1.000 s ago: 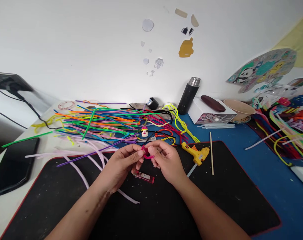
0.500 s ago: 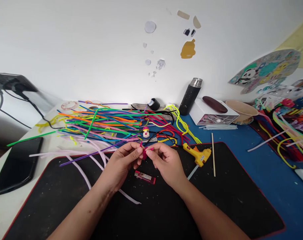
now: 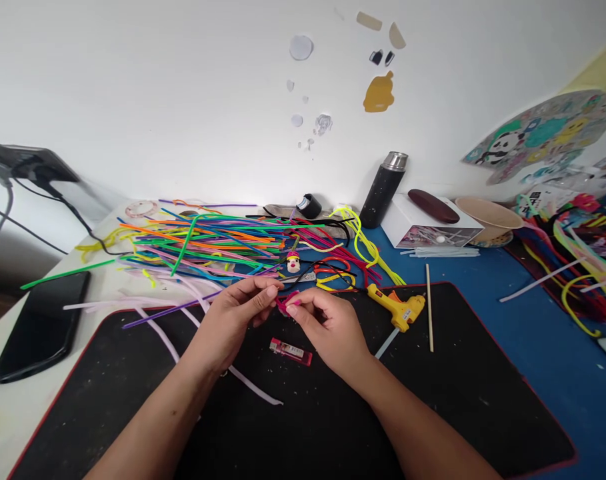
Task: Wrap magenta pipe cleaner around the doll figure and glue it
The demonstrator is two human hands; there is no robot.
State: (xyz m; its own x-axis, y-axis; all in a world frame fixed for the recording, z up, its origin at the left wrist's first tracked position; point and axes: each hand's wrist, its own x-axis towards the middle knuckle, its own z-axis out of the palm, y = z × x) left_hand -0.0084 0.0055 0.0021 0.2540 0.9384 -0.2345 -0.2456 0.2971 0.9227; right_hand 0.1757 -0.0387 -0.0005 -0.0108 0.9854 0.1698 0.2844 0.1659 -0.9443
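Pink fuzzy piece [image 3: 284, 303] pinched in R hand [image 3: 335, 327]; L hand [image 3: 233, 319] grip unclear; lighter [image 3: 291, 351] & glue gun [image 3: 397, 309] nr.

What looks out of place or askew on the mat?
Nothing serious. A lilac pipe cleaner strays across the black mat, away from the coloured bundle, and the yellow glue gun lies on its side instead of standing.

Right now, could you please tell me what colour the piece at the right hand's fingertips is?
The piece is bright magenta-pink, best seen in the head view.
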